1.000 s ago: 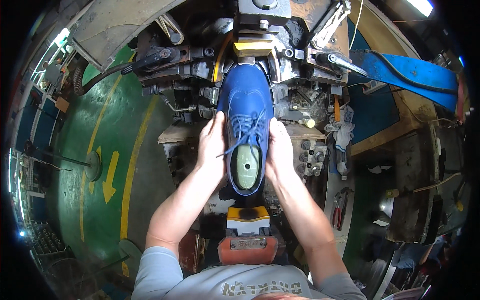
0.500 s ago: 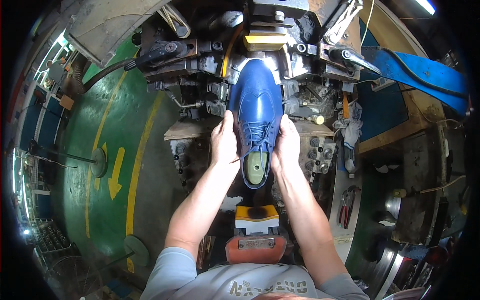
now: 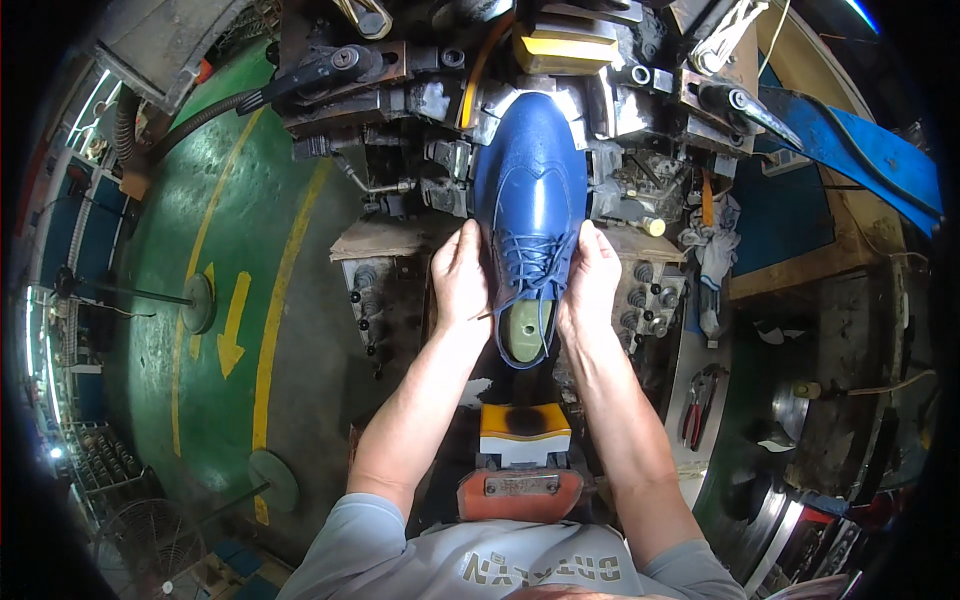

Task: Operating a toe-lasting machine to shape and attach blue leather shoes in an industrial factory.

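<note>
Between my two hands lies a blue lace-up shoe (image 3: 538,185), its toe pointing away from me among the metal jaws of a machine. A green shoe last (image 3: 524,330) fills its heel opening, and the laces are tied loosely over the tongue. My left hand (image 3: 462,274) grips the shoe's left side near the laces. On the opposite side my right hand (image 3: 592,275) presses in the same way, fingers pointing forward. The undersides of the shoe and some fingertips are hidden. Just beyond the toe sits a yellow-faced machine block (image 3: 568,50).
Close to my body stands a yellow-and-white padded support (image 3: 525,422) above an orange-red block (image 3: 522,495). Lever handles (image 3: 748,108) flank the machine. Pliers (image 3: 693,415) and a whitish glove (image 3: 714,245) lie to the right. A green floor with yellow markings (image 3: 234,325) spreads out left.
The view has shifted a little, so the machine sits slightly higher and further right. Both hands keep hold of the shoe, its toe still among the jaws.
</note>
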A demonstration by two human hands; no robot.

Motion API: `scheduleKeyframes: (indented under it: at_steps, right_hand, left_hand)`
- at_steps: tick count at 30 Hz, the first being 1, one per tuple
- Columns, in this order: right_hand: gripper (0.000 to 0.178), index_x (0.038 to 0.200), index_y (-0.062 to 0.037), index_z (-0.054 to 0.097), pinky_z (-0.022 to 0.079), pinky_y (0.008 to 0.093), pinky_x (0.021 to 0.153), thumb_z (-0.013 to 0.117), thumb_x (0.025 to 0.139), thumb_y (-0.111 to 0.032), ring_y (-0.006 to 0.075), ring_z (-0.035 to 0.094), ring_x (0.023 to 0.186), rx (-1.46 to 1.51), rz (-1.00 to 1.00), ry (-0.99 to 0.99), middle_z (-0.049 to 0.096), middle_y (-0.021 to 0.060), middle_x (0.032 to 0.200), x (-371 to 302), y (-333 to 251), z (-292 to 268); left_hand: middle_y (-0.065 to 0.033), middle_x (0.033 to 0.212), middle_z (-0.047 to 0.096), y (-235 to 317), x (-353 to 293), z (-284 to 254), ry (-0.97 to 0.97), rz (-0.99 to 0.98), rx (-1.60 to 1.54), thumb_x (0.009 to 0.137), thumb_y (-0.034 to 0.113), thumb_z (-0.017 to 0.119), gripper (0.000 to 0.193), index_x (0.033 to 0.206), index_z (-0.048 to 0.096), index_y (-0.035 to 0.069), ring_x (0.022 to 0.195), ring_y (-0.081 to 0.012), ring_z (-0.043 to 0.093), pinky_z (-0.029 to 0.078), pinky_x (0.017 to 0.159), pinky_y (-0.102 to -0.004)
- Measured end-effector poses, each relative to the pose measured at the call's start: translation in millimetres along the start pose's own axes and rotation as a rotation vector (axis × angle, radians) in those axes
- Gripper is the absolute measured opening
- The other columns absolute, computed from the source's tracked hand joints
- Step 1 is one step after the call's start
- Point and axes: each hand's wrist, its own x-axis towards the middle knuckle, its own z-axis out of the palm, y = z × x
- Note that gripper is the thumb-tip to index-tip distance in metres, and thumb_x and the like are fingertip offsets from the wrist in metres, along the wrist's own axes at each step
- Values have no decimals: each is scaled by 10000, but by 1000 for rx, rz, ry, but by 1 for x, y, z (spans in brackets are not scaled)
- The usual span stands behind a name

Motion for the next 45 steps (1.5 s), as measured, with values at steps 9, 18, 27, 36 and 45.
scheduleKeyframes:
  at_steps: [9, 18, 27, 36, 45]
  right_hand:
    - [450, 1141, 8, 547, 526, 283, 762, 553, 981, -413, 131, 625, 849, -153, 253, -198, 641, 80, 1015, -2, -16, 32]
    - [447, 1072, 23, 570, 517, 250, 697, 548, 986, -415, 101, 613, 777, -240, 81, -183, 644, 62, 943, -17, -15, 26]
    - [505, 1343, -1, 459, 388, 367, 1037, 441, 1025, -392, 228, 510, 1170, -749, 60, -171, 537, 137, 1281, -25, -37, -25]
    - [530, 1369, 86, 414, 306, 405, 1092, 462, 988, -279, 363, 414, 1298, -1051, -275, 584, 462, 276, 1353, 34, -38, -254]
    - [481, 1388, 47, 420, 331, 349, 1060, 453, 1003, -238, 263, 456, 1271, -810, -101, 559, 475, 170, 1393, 42, -29, -272]
  left_hand:
    - [-113, 1155, 635, 17, -3, 25, -334, -307, -70, 971, 550, 471, 647, 1310, 493, 0, 989, -175, 651, 555, 859, -331]
    - [-91, 1091, 666, 13, -15, 20, -196, -161, 35, 1023, 424, 435, 494, 1224, 555, -11, 940, -163, 665, 558, 842, -309]
    - [-116, 1310, 563, 38, -33, -8, -266, -101, 175, 1045, 333, 408, 440, 1302, 523, -6, 1241, -198, 497, 338, 1096, -355]
    - [-164, 1461, 417, 27, 27, -190, 558, 332, 806, 876, -10, 434, 571, 1441, 358, -28, 1325, -246, 418, 309, 1100, -348]
    - [-138, 1470, 433, 20, 45, -249, 544, 175, 599, 797, -153, 347, 598, 1371, 477, -48, 1342, -232, 408, 297, 1116, -340]
